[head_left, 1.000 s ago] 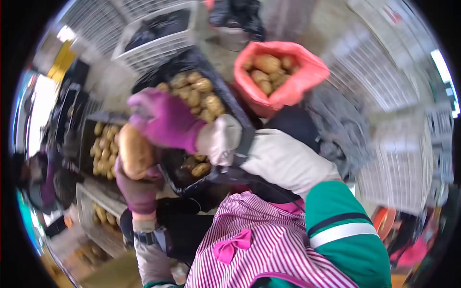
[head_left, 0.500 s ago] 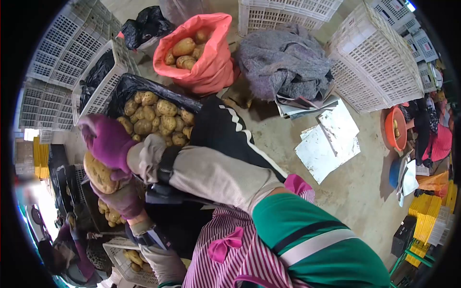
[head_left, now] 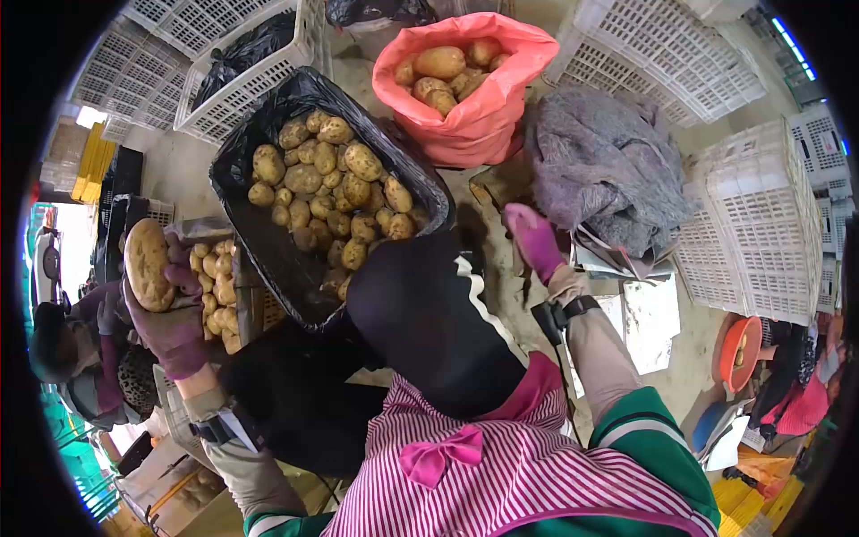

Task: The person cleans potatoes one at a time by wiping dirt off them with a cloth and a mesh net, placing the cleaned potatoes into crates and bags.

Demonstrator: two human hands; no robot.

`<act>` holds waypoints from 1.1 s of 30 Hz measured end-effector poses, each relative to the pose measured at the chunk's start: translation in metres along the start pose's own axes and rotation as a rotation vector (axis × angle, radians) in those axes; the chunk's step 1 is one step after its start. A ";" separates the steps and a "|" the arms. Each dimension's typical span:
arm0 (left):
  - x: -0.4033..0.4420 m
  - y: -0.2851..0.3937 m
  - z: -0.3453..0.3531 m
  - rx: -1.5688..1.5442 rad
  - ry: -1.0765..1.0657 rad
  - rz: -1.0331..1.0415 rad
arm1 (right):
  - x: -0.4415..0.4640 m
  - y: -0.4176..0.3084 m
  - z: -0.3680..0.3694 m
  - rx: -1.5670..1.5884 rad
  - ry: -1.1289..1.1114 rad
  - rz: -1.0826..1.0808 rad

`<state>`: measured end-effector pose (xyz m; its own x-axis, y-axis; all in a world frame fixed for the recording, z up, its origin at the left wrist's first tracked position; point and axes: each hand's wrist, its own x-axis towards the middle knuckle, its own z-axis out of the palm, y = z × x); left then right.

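Observation:
My left hand (head_left: 170,327), in a purple glove, grips a large potato (head_left: 148,265) at the left, beside a crate of smaller potatoes (head_left: 217,291). To the right, my right hand (head_left: 534,240), also gloved in purple, is near the grey cloth (head_left: 608,161), below the red sack. Its fingers look pressed together, and nothing can be made out in them. Between my hands lies a crate lined with black plastic (head_left: 268,268), holding several potatoes (head_left: 335,183). The red sack (head_left: 465,134) of large potatoes stands behind it.
White crates (head_left: 743,224) are stacked at the right, with more at the upper left (head_left: 134,80). Papers (head_left: 651,322) lie on the floor. A person (head_left: 89,358) is at the far left, and another person (head_left: 805,385) is at the far right near an orange basin (head_left: 741,353).
My right hand has swung from beside the large potato at the left across to the right, near the grey cloth. My left hand still holds the potato. The view has shifted, showing the lined crate fully.

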<state>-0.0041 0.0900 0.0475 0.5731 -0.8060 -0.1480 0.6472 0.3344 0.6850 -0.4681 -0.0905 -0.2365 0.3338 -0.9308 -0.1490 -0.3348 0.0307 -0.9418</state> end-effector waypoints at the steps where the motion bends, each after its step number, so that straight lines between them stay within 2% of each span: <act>1: 0.003 -0.002 0.002 -0.001 0.011 -0.005 | -0.001 0.017 0.005 -0.276 -0.023 -0.074; 2: 0.004 -0.004 0.006 0.015 -0.036 -0.027 | 0.000 0.037 0.007 -0.277 -0.031 -0.064; 4: 0.007 -0.005 0.012 0.003 -0.039 -0.077 | 0.009 0.069 0.009 -0.595 -0.104 0.148; 5: 0.009 -0.006 0.016 -0.003 -0.040 -0.102 | 0.021 0.054 0.010 -0.593 -0.120 0.155; 7: 0.010 -0.009 0.021 -0.028 -0.021 -0.191 | 0.054 0.028 0.004 -0.719 -0.012 0.337; 8: 0.011 -0.009 0.026 -0.022 0.020 -0.203 | 0.071 0.047 0.005 -0.720 -0.031 0.346; 10: 0.012 -0.010 0.026 0.024 0.038 -0.202 | 0.105 0.109 0.005 -1.029 0.000 0.196; 11: 0.012 -0.010 0.022 0.061 0.045 -0.186 | 0.116 0.141 0.002 -1.027 -0.011 0.196; 12: 0.012 -0.011 0.018 0.099 0.052 -0.170 | 0.123 0.177 -0.002 -1.045 0.030 -0.112; 15: 0.011 -0.009 0.014 0.064 0.066 -0.192 | 0.171 0.303 0.002 -1.167 -0.020 -0.465; 17: 0.010 -0.006 0.010 0.024 0.062 -0.211 | 0.180 0.314 0.019 -1.925 -0.365 0.097; 18: 0.009 -0.006 0.011 0.000 0.059 -0.205 | 0.162 0.202 0.013 -1.390 -0.185 0.274; 19: 0.010 -0.006 0.015 -0.029 0.048 -0.205 | 0.141 0.065 0.009 -0.848 0.033 0.353; 21: 0.011 -0.006 0.021 -0.088 0.025 -0.206 | 0.111 0.037 -0.001 -0.629 0.087 0.174; 24: 0.001 -0.017 0.044 -0.140 0.021 -0.161 | 0.067 -0.005 -0.019 -0.295 0.249 0.123; 27: -0.004 -0.023 0.051 -0.156 -0.113 -0.225 | 0.038 -0.052 -0.053 -0.139 0.199 -0.056; 29: -0.018 -0.037 0.065 -0.106 -0.031 -0.110 | 0.024 -0.100 -0.067 -0.041 0.182 -0.131; 31: -0.025 -0.041 0.066 0.012 -0.057 -0.053 | 0.014 -0.155 -0.072 0.054 0.156 -0.219; 32: -0.027 -0.050 0.060 0.222 -0.095 0.079 | 0.011 -0.182 -0.070 0.096 0.133 -0.267; 33: -0.027 -0.055 0.057 0.189 -0.094 0.069 | 0.009 -0.209 -0.064 0.137 0.102 -0.315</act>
<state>-0.0840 0.0659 0.0545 0.5579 -0.8292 -0.0349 0.4971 0.3002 0.8141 -0.4514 -0.1288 -0.0222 0.3097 -0.9336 0.1799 -0.1057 -0.2219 -0.9693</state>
